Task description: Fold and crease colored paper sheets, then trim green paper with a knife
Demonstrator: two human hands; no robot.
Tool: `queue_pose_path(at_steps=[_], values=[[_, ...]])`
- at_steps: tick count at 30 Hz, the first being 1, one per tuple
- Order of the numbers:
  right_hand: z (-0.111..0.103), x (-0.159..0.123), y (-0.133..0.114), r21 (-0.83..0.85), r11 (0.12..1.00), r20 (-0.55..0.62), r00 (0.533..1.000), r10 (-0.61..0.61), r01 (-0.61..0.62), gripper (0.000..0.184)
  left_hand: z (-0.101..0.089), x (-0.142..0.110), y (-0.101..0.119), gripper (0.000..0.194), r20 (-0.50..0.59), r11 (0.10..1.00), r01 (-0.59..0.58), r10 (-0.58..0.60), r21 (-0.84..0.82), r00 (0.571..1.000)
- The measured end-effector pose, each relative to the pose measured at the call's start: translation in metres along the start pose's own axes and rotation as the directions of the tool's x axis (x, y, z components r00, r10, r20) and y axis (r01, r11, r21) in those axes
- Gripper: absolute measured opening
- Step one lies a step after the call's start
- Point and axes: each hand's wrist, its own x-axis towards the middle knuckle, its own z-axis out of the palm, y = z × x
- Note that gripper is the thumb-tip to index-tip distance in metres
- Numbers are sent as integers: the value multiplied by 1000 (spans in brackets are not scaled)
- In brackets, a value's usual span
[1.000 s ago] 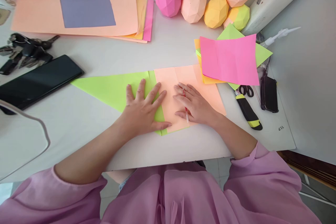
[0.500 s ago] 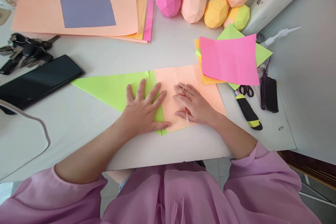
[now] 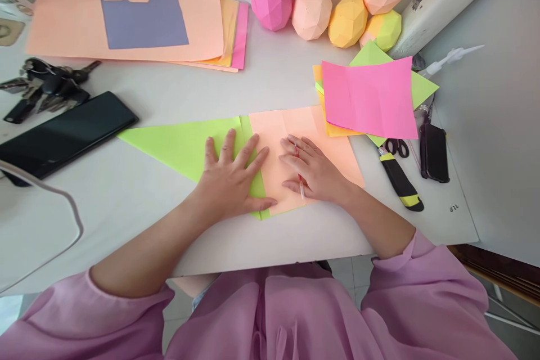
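My left hand (image 3: 232, 183) lies flat with its fingers spread over the green paper (image 3: 181, 143), its thumb reaching onto the peach paper (image 3: 270, 124). The green sheet tapers to a point at the left, and a strip of it shows below the peach sheet. On the peach paper rests my right hand (image 3: 318, 171), fingers bent, with a thin red and clear stick, like a pen refill (image 3: 301, 187), held between them. The peach sheet has faint upright creases. Its upper right part goes under a pile topped by pink paper (image 3: 369, 98).
A phone (image 3: 70, 135) and keys (image 3: 50, 87) lie at the left. Stacked long sheets (image 3: 202, 22) lie at the back left, faceted paper balls (image 3: 312, 11) at the back. To the right are a box cutter (image 3: 400, 180), scissors (image 3: 397, 147) and a black object (image 3: 434, 154).
Both hands and the papers keep their places relative to each other. Only the whole view has shifted slightly.
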Motion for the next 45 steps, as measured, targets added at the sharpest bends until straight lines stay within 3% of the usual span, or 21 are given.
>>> queue_pose_path(at_steps=[10,16,45], values=[[2,-2,1,-34,999,-31,999,-17,16,46,0,4,-3,94,-68,992,-112,108,-52,992],[2,-2,1,-74,996,-74,996,-56,51,47,6,4,-6,93,-98,989,-125,117,-80,988],[0,-1,2,-26,999,-22,999,-23,23,45,5,3,-6,91,-97,990,-141,137,-27,986]])
